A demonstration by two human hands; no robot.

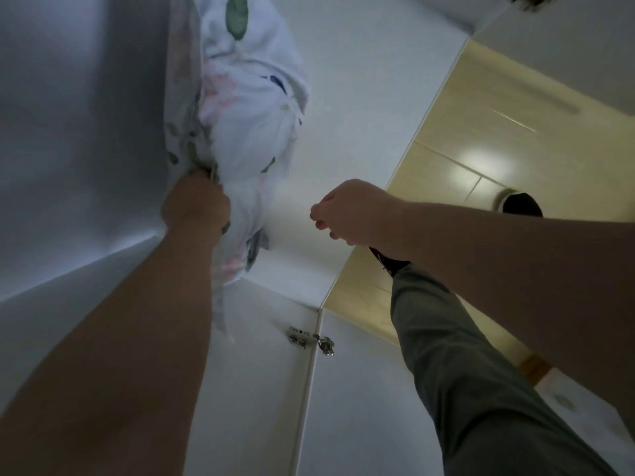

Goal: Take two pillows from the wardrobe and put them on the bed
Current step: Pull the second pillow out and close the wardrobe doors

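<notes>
Left forearm comes in from bottom left. Left hand (pixel 196 207) is clamped on the near end of the pillow (pixel 247 115), fingers curled into a bunched fold of the leaf-print pillowcase. A loose flap of the case (pixel 223 314) trails back toward the camera past the wrist.

Right hand (pixel 350 214) hangs just right of that same end, apart from it and touching nothing. Its fingers are loosely curled and it holds nothing. The right forearm crosses in from the right edge.

Key relation: the pillow's long axis runs straight away from the left hand, deeper into the wardrobe, along the left side wall (pixel 86 115). The near end is in the grip and the far end leaves the frame at the top. It sits over the left side of the wardrobe's bottom panel (pixel 343 115), well back from the panel's front edge. I can't tell whether it rests on the panel or is already lifted.

The left hand is on it, and the right is the free one and close. My read is that the next move is a pull along that axis toward the body, with the right hand going under the body of the pillow.

Door hinge (pixel 311 340) is low and close. Beyond the front edge are the tiled floor (pixel 481 149), a grey trouser leg (pixel 464 355) and a dark shoe (pixel 388 261). No second pillow is visible.
</notes>
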